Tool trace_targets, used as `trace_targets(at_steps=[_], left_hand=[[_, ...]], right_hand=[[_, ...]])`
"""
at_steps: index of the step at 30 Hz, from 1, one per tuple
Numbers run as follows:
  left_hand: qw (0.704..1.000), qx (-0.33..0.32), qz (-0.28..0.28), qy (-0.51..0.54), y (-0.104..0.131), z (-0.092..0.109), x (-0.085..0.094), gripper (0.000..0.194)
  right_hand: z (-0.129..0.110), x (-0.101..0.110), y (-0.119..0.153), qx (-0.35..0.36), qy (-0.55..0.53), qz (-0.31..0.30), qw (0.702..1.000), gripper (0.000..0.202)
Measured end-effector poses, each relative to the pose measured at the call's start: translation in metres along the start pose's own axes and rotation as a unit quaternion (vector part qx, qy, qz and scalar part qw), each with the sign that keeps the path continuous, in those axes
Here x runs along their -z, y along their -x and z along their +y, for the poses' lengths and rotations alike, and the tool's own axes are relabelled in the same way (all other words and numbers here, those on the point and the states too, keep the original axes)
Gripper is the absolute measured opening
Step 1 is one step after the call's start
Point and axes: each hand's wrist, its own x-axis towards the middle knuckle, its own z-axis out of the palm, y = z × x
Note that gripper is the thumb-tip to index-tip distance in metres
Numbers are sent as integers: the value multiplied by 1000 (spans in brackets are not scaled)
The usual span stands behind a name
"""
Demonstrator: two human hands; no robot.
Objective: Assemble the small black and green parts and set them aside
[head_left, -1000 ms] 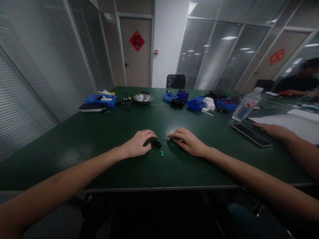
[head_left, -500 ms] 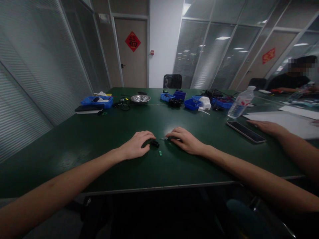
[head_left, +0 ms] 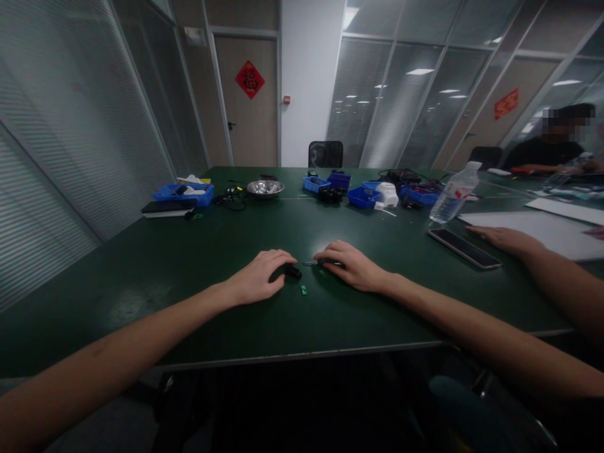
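Observation:
My left hand (head_left: pixel 257 277) rests on the green table (head_left: pixel 226 327), thumb and fingers curled around a small black part (head_left: pixel 293 272) whose end sticks out to the right. Closed around a dark-handled tool, my right hand (head_left: pixel 352 265) lies just across from it. The tool's thin metal tip (head_left: pixel 309 263) points left toward the black part, a small gap apart; its exact kind is hard to make out. A tiny green circuit board (head_left: pixel 303 290) lies flat on the table between the hands, nearer to me.
At right are a phone (head_left: pixel 464 248), a tilted plastic bottle (head_left: pixel 455 192) and another person's hand (head_left: pixel 507 239) beside white paper (head_left: pixel 542 226). Farther back stand a metal bowl (head_left: pixel 265 189), a blue tray (head_left: pixel 184 194) and blue bins (head_left: pixel 363 197). Another person (head_left: pixel 547 151) sits far right.
The view has shifted very slightly. Both hands, the black part and the green board keep nearly the same places.

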Motion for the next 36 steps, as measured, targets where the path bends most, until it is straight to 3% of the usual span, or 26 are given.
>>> trace_targets(at_steps=[3,7,12,19,28,32,36], left_hand=[[999,-48,-4,17,1,9,3,51],[989,-134,-54,18,1,20,5,46],[981,-179,-65,19,-2,17,5,41],[985,-166,-38,28,-4,13,-2,23],[983,-177,-24,-47,-5,16,-4,23],[985,-154,-23,-77,8,-1,10,25],[991,-62,-13,-116,36,-51,49,30]], right_hand=[[0,0,0,2,-2,2,1000,31],[-2,1,0,-1,-4,4,1000,31],[-2,1,0,-1,0,2,1000,31],[2,-1,2,1,6,-1,1000,30],[1,1,2,7,1,3,1000,31],[2,1,2,8,1,2,1000,32],[3,2,2,8,-5,4,1000,32]])
